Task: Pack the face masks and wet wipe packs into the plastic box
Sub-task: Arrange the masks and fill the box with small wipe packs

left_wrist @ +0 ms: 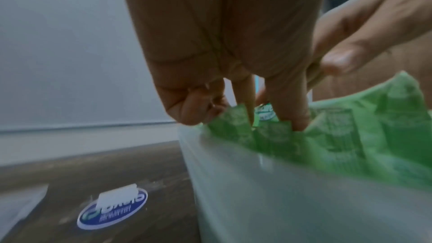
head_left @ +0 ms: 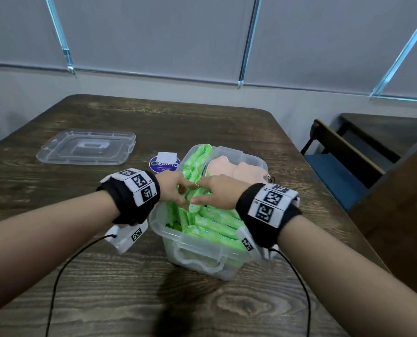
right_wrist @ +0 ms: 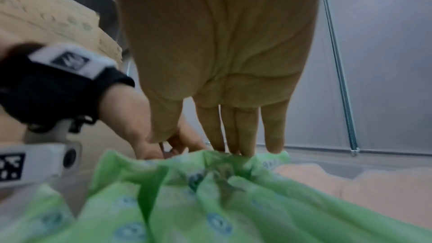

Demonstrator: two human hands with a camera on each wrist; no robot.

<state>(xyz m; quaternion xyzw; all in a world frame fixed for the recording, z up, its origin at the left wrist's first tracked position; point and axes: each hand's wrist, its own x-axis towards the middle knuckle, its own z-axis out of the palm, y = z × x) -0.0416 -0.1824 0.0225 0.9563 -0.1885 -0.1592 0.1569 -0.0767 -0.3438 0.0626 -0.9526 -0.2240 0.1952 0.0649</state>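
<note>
A clear plastic box (head_left: 197,254) stands mid-table, packed with several green wet wipe packs (head_left: 214,226) on edge. Pink face masks (head_left: 229,166) lie at its far right end. Both hands are over the packs. My left hand (head_left: 175,190) reaches in from the left. In the left wrist view its straight fingers (left_wrist: 290,108) poke down between the top edges of the packs (left_wrist: 350,136), and the thumb stays above them. My right hand (head_left: 214,190) has straight fingers (right_wrist: 238,136) pressing on the pack tops (right_wrist: 210,200), beside the masks (right_wrist: 350,178).
The box's clear lid (head_left: 86,148) lies flat at the far left of the wooden table. A blue round sticker (head_left: 165,164) sits just left of the box. A chair with a blue seat (head_left: 336,171) stands off the table's right edge. Black cables hang from both wrists.
</note>
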